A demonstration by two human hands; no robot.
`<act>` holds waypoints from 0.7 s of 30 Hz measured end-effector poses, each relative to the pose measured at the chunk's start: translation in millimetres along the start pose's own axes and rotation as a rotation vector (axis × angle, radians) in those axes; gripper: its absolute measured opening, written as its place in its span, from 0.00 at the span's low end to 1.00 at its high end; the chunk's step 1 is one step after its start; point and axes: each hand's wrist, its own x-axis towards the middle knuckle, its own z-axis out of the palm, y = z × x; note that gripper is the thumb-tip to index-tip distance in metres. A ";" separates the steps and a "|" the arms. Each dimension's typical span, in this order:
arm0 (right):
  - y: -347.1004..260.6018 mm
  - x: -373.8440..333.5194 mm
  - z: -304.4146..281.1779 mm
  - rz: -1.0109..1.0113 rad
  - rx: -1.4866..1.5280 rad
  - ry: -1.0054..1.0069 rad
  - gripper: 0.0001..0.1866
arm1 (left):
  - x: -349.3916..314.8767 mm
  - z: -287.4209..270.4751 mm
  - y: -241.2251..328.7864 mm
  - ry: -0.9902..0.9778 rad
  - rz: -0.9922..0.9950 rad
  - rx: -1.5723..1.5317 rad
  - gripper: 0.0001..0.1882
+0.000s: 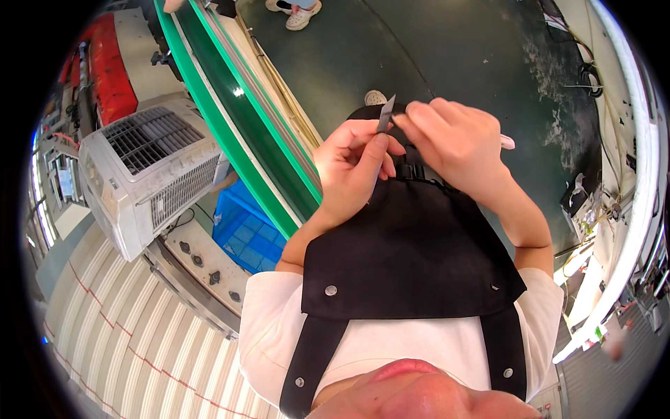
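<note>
In front of my black apron [412, 251], my left hand [350, 159] pinches a narrow, flat dark grey strip [386, 113] between thumb and fingers. The strip's slanted end points up past the fingertips, and a thin length hangs below them. Close beside it on the right is my right hand [457, 143], with fingers curled closed and fingertips near the strip. A slim pinkish-white object [507, 142] sticks out from the outer side of that hand; the rest of it is hidden by the palm. Below the hands, a black buckle [412, 171] shows at the apron.
A green-edged conveyor [241, 115] runs along my left. Beside it are a grey-white vented machine [153, 160] and a blue crate [244, 230]. Another person's shoe [303, 15] shows on the dark green floor [481, 56]. Cables [592, 80] lie at the right.
</note>
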 end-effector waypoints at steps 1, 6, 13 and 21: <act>-1.3 1.0 -0.6 -0.007 -0.002 -0.010 0.13 | 0.9 0.2 0.6 -0.004 0.008 0.002 0.07; 5.5 2.6 1.9 -0.030 0.009 0.026 0.09 | 1.9 -2.2 5.6 -0.005 -0.013 0.034 0.07; 5.5 4.4 3.1 -0.045 -0.015 0.068 0.14 | 1.8 -2.2 1.8 -0.007 0.015 -0.008 0.07; -1.6 5.6 -4.1 -0.028 0.047 -0.036 0.08 | 2.4 -3.4 0.2 -0.002 0.032 -0.013 0.07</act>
